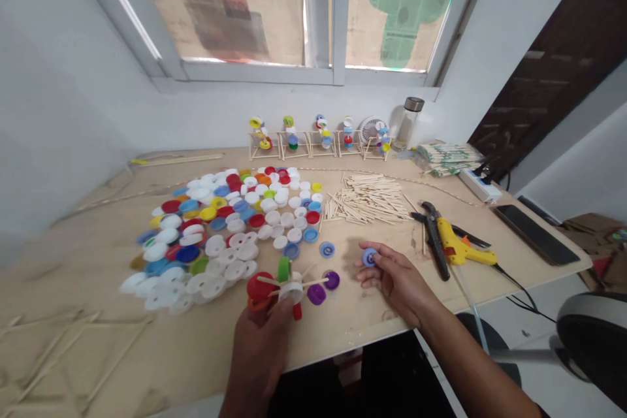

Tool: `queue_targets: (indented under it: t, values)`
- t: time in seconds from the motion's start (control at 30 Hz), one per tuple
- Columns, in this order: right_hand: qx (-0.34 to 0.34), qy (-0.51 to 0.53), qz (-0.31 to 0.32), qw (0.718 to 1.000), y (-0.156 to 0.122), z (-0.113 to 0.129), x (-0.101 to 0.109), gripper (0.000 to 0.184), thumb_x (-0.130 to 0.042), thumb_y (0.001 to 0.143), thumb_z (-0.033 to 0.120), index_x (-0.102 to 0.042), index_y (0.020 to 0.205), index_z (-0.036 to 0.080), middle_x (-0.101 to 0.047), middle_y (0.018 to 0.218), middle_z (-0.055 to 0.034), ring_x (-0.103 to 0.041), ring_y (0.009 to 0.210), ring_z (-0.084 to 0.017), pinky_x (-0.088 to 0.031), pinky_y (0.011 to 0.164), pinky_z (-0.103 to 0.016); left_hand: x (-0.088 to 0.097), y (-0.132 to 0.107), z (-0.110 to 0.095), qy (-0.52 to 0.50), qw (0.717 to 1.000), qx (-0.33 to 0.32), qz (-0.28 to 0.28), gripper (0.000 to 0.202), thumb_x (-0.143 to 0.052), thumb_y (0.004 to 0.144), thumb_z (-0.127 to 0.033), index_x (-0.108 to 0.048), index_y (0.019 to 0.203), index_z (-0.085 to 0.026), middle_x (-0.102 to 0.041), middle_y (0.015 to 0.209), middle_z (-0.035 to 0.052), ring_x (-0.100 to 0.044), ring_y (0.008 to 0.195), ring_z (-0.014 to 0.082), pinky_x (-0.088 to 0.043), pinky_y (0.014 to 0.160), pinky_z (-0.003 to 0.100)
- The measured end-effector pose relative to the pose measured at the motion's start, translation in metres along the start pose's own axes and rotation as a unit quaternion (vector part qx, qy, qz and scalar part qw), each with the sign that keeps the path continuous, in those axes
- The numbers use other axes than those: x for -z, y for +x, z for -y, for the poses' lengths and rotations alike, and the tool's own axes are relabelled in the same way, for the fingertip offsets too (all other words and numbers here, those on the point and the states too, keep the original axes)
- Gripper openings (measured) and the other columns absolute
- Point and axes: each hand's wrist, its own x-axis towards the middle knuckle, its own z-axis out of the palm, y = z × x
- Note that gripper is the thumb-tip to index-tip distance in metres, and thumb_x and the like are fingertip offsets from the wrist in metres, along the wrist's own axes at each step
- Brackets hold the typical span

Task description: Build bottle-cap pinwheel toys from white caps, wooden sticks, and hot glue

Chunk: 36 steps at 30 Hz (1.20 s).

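My left hand [267,333] grips a small wheel of wooden sticks and bottle caps [290,290], with red, green, white and orange caps on it. One stick points right over two purple caps [317,294] lying on the table. Between thumb and fingers my right hand [394,274] pinches a blue bottle cap [369,257], held a little apart from the wheel. Another blue cap [327,249] lies on the table between the hands. Left of them spreads a large heap of bottle caps [230,222], mostly white, with red, blue and yellow ones among them.
A pile of wooden sticks [367,199] lies beyond my right hand. Pliers [435,241] and a yellow glue gun [460,245] are at the right, near a phone [536,234] and power strip [479,184]. Several finished cap wheels [322,137] stand along the wall beside a bottle [409,123].
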Motion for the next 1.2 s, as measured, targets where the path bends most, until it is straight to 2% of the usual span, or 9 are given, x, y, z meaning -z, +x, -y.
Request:
queue_targets:
  t: [0.13,0.33,0.6,0.7,0.83,1.03,1.2]
  values:
    - [-0.011,0.023,0.006,1.0,0.0,0.001,0.0,0.042,-0.073,0.074,0.033,-0.06,0.111,0.017,-0.071,0.091,-0.008,-0.069,0.078,-0.017,-0.05,0.066,-0.026,-0.001,0.0,0.0,-0.017,1.0,0.008,-0.005,0.035,-0.087,0.044,-0.036,-0.074,0.071,-0.018,-0.07,0.068,-0.0005,-0.065,0.075,0.016,-0.052,0.08,0.026]
    - [-0.014,0.008,0.007,1.0,-0.002,0.002,-0.001,0.044,-0.077,0.071,0.027,-0.061,0.111,0.019,-0.071,0.094,-0.0059,-0.069,0.084,-0.017,-0.05,0.072,-0.026,0.002,0.001,0.002,-0.02,0.999,0.021,-0.019,0.041,-0.088,0.041,-0.039,-0.074,0.073,-0.017,-0.074,0.078,0.0024,-0.065,0.078,0.0146,-0.051,0.074,0.02]
    - [0.022,-0.011,-0.01,1.0,0.002,-0.005,0.0,0.038,-0.077,0.07,0.033,-0.066,0.102,0.018,-0.07,0.078,-0.0027,-0.067,0.067,-0.012,-0.049,0.066,-0.024,0.001,0.002,0.003,-0.044,0.998,0.034,-0.028,0.045,-0.09,0.036,-0.038,-0.074,0.072,-0.016,-0.074,0.077,0.0029,-0.066,0.077,0.0141,-0.052,0.072,0.018]
    - [0.041,-0.015,-0.026,0.999,0.002,-0.005,-0.002,0.039,-0.078,0.068,0.036,-0.066,0.099,0.017,-0.07,0.077,-0.0022,-0.065,0.064,-0.012,-0.049,0.064,-0.025,0.002,0.001,0.002,-0.051,0.998,0.028,-0.022,0.043,-0.09,0.039,-0.036,-0.074,0.073,-0.017,-0.074,0.079,0.0026,-0.066,0.077,0.0137,-0.052,0.073,0.019]
    - [0.056,-0.036,-0.055,0.996,-0.001,-0.005,-0.006,0.042,-0.077,0.067,0.042,-0.066,0.098,0.017,-0.069,0.076,-0.0019,-0.063,0.06,-0.011,-0.048,0.064,-0.026,0.001,0.001,0.001,-0.062,0.997,0.034,-0.029,0.047,-0.091,0.034,-0.036,-0.074,0.074,-0.016,-0.074,0.079,0.0034,-0.066,0.078,0.015,-0.053,0.074,0.02]
    - [0.104,-0.088,-0.07,0.988,-0.001,-0.01,-0.007,0.038,-0.07,0.073,0.046,-0.065,0.097,0.017,-0.066,0.072,0.0006,-0.058,0.056,-0.01,-0.046,0.061,-0.025,0.0,0.003,0.002,-0.032,0.998,0.032,-0.034,0.043,-0.089,0.04,-0.037,-0.074,0.074,-0.015,-0.073,0.075,0.0021,-0.064,0.074,0.0129,-0.052,0.069,0.018]
    - [0.128,-0.133,-0.073,0.98,0.0,-0.015,-0.006,0.032,-0.064,0.078,0.044,-0.063,0.097,0.018,-0.063,0.071,0.0017,-0.054,0.054,-0.009,-0.042,0.059,-0.024,0.001,0.001,0.001,-0.063,0.997,0.029,-0.041,0.043,-0.09,0.035,-0.036,-0.073,0.069,-0.016,-0.073,0.074,0.0017,-0.065,0.073,0.0139,-0.054,0.069,0.02]
